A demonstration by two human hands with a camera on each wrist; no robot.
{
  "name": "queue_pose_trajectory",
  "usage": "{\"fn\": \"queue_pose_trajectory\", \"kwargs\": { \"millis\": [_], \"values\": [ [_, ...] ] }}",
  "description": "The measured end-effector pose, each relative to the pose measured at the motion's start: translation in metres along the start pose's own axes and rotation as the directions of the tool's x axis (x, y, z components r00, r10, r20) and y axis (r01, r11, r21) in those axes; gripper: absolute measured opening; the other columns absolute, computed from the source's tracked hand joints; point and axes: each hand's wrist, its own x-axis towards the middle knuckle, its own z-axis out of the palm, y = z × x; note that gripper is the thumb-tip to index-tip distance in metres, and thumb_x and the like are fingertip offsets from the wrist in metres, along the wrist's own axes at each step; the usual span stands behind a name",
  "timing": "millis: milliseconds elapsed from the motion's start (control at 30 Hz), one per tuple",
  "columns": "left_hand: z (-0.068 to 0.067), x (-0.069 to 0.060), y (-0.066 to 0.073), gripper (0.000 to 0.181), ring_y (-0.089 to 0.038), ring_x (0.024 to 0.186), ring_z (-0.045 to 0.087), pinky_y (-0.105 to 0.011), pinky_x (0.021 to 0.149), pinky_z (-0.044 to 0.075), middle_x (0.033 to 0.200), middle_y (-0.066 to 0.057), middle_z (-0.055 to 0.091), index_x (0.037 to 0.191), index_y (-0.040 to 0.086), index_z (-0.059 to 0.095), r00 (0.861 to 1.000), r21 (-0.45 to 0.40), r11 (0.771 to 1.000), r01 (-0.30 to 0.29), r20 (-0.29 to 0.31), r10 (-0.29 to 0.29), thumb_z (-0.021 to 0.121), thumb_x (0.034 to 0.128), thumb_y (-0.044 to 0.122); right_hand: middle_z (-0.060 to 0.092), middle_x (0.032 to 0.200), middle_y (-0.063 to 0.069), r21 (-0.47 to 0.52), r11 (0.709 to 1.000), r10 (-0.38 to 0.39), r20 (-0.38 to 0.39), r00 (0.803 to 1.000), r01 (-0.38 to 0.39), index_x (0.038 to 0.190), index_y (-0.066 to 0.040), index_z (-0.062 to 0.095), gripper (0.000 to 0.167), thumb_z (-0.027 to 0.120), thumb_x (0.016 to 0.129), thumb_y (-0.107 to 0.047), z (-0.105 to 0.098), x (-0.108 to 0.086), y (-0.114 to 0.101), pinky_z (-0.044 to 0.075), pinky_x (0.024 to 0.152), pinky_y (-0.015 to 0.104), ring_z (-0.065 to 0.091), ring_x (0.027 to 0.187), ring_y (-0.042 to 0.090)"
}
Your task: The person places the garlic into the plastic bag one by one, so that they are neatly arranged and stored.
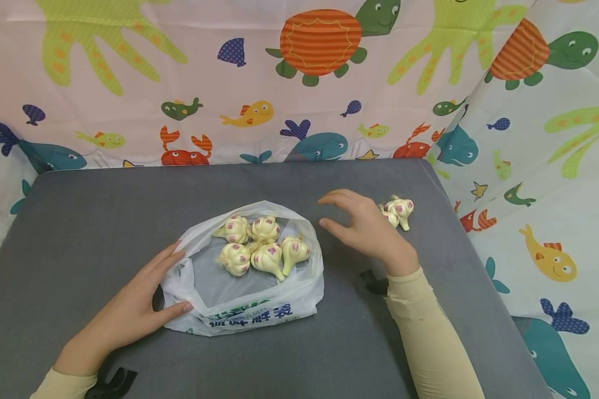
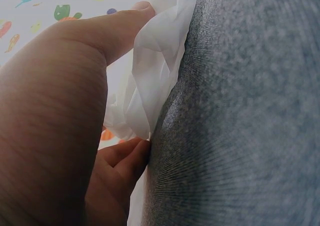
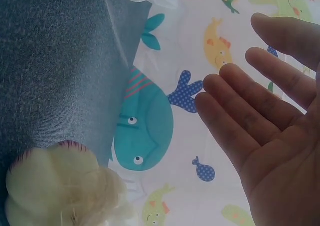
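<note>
A white plastic bag [image 1: 292, 310] lies on the grey table with its mouth spread wide. Inside it are several garlic bulbs [image 1: 267, 258], whitish with purple marks. My left hand [image 1: 138, 302] rests against the bag's left side, thumb and fingers spread along the rim; in the left wrist view the thumb touches the white plastic [image 2: 157, 61]. Between the bag and more garlic bulbs [image 1: 400, 208] at the right, my right hand [image 1: 366, 224] hovers with nothing in it. The right wrist view shows its fingers [image 3: 250, 106] extended, and a garlic bulb [image 3: 55, 186] at lower left.
The grey table [image 1: 105, 221] has its far edge against a curtain [image 1: 229, 83] printed with sea animals, which also hangs along the right side. Black straps [image 1: 374, 282] show at both wrists. The loose garlic lies near the table's right edge.
</note>
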Motion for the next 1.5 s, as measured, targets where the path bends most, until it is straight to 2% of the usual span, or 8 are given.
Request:
{"fn": "queue_pose_trajectory", "kwargs": {
  "millis": [167, 367, 467, 800, 1000, 1333, 1500],
  "values": [
    [0.000, 0.000, 0.001, 0.106, -0.034, 0.160, 0.030, -0.030, 0.127, 0.021, 0.181, -0.001, 0.020, 0.174, 0.026, 0.030, 1.000, 0.000, 1.000, -0.010, -0.010, 0.010, 0.092, 0.0897, 0.045, 0.071, 0.134, 0.009, -0.004, 1.000, -0.001, -0.009, 1.000, 0.001, 0.131, -0.006, 0.075, 0.036, 0.084, 0.097, -0.014, -0.002, 0.000, 0.000, 0.053, 0.107, 0.050, 0.067, 0.126, 0.027],
    [0.001, -0.001, 0.000, 0.107, -0.034, 0.160, 0.030, -0.022, 0.124, 0.016, 0.181, -0.001, 0.020, 0.174, 0.025, 0.030, 1.000, 0.002, 1.000, -0.019, -0.014, 0.019, 0.092, 0.0893, 0.045, 0.072, 0.133, 0.010, -0.003, 1.000, 0.021, -0.020, 1.000, -0.021, 0.131, -0.006, 0.075, 0.036, 0.084, 0.098, -0.015, -0.005, -0.001, 0.002, 0.053, 0.106, 0.052, 0.067, 0.125, 0.029],
    [0.001, -0.001, 0.000, 0.107, -0.034, 0.160, 0.030, -0.025, 0.125, 0.018, 0.181, -0.001, 0.020, 0.174, 0.025, 0.030, 1.000, 0.000, 1.000, -0.015, -0.012, 0.015, 0.092, 0.0894, 0.045, 0.072, 0.134, 0.010, -0.001, 1.000, 0.031, -0.023, 0.999, -0.031, 0.131, -0.006, 0.075, 0.035, 0.084, 0.098, -0.015, -0.006, -0.002, 0.004, 0.053, 0.106, 0.053, 0.068, 0.125, 0.029],
    [0.000, 0.000, 0.002, 0.107, -0.036, 0.161, 0.029, -0.057, 0.126, 0.030, 0.182, -0.001, 0.019, 0.174, 0.027, 0.029, 1.000, 0.001, 1.000, 0.000, -0.002, 0.000, 0.092, 0.0897, 0.046, 0.072, 0.135, 0.010, -0.004, 0.998, 0.058, -0.040, 0.998, -0.058, 0.132, -0.006, 0.075, 0.036, 0.083, 0.099, -0.015, -0.012, -0.003, 0.006, 0.053, 0.107, 0.054, 0.067, 0.127, 0.030],
    [0.000, 0.000, 0.001, 0.107, -0.035, 0.161, 0.028, -0.053, 0.127, 0.029, 0.182, -0.001, 0.019, 0.174, 0.027, 0.029, 1.000, 0.002, 1.000, -0.002, -0.002, 0.002, 0.091, 0.0899, 0.046, 0.072, 0.135, 0.011, -0.016, 0.998, 0.066, -0.048, 0.997, -0.067, 0.132, -0.006, 0.075, 0.037, 0.084, 0.098, -0.014, -0.014, -0.004, 0.010, 0.053, 0.107, 0.055, 0.068, 0.126, 0.030],
    [0.000, 0.000, 0.000, 0.106, -0.034, 0.161, 0.029, -0.046, 0.127, 0.028, 0.182, 0.000, 0.019, 0.174, 0.028, 0.029, 1.000, 0.005, 1.000, -0.004, -0.002, 0.004, 0.091, 0.0901, 0.047, 0.071, 0.136, 0.011, -0.012, 0.992, 0.129, -0.045, 0.991, -0.129, 0.133, -0.005, 0.074, 0.038, 0.084, 0.098, -0.015, -0.020, -0.006, 0.014, 0.053, 0.107, 0.057, 0.066, 0.128, 0.030],
    [0.000, 0.001, 0.000, 0.106, -0.035, 0.161, 0.029, -0.062, 0.123, 0.033, 0.182, 0.001, 0.018, 0.174, 0.029, 0.029, 1.000, -0.004, 1.000, 0.008, 0.007, -0.008, 0.091, 0.0902, 0.048, 0.071, 0.137, 0.011, -0.014, 0.990, 0.137, -0.048, 0.989, -0.138, 0.134, -0.006, 0.074, 0.038, 0.083, 0.099, -0.016, -0.021, -0.007, 0.016, 0.052, 0.107, 0.057, 0.066, 0.128, 0.031]
  ]
}}
